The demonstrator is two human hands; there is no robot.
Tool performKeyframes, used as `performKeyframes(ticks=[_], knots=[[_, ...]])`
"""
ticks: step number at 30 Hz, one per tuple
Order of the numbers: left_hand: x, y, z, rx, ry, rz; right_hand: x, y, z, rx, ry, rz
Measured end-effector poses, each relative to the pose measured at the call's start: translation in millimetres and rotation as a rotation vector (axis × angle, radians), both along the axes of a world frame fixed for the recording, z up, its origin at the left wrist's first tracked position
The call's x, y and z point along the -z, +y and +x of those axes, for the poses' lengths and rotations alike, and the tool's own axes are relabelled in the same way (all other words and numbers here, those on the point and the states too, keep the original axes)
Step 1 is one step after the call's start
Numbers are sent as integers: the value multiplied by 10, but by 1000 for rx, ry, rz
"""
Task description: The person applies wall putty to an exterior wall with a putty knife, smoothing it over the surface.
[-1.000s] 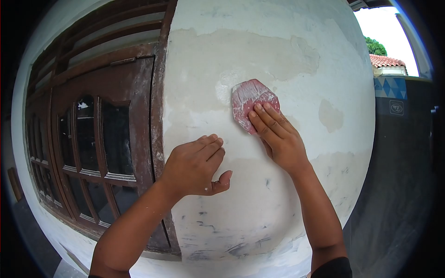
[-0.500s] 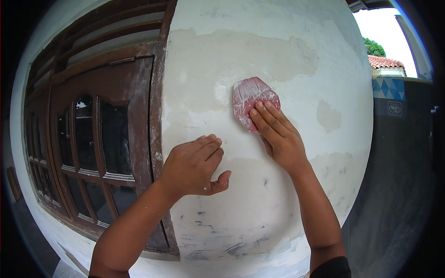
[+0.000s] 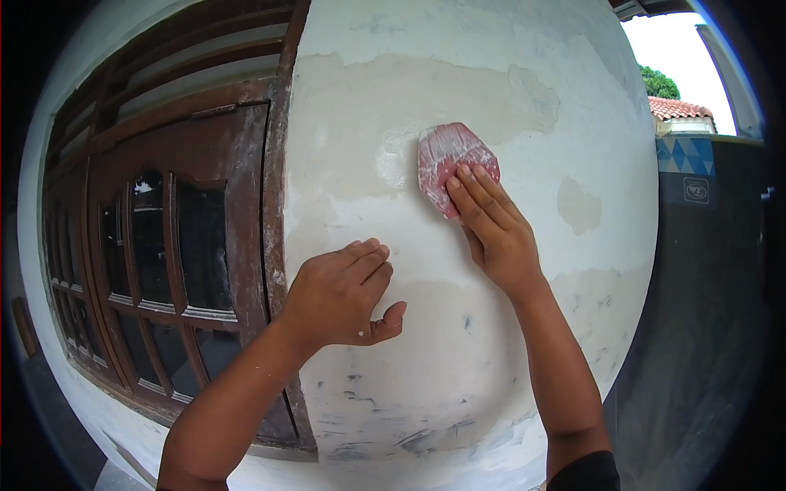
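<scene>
Against the pale plastered wall (image 3: 508, 237), my right hand (image 3: 499, 229) presses a flat, red-pink putty spreader (image 3: 446, 155) with cut corners. White putty is smeared in streaks across its face. The fingers lie on its lower right part, and the thumb is mostly hidden beneath. Lower and to the left, my left hand (image 3: 344, 290) is at the wall with fingers stretched out and thumb apart. Nothing shows in it, though its palm is hidden. A wet-looking whitish patch (image 3: 396, 159) lies just left of the spreader.
A brown wooden window (image 3: 164, 245) with dark glass panes and a weathered frame fills the left side. To the right stands a dark grey wall or panel (image 3: 696, 286) with a blue-and-white patterned strip (image 3: 686, 155). Beyond it a tiled roof (image 3: 679, 108) shows.
My right hand has slid the putty spreader slightly up and to the right along the wall. My left hand has stayed nearly where it was.
</scene>
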State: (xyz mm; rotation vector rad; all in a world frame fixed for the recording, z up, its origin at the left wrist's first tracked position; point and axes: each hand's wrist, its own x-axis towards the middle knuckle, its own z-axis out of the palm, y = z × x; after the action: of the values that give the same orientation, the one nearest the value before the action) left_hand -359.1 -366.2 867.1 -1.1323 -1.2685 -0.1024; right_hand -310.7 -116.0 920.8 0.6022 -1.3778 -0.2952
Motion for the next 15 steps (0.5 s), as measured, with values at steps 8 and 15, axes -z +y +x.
performKeyframes(ticks=[8, 15], knots=[[-5, -2, 3, 1, 5, 9, -64, 45, -122, -45, -43, -30], [-2, 2, -7, 4, 14, 6, -117, 26, -49, -33, 58, -54]])
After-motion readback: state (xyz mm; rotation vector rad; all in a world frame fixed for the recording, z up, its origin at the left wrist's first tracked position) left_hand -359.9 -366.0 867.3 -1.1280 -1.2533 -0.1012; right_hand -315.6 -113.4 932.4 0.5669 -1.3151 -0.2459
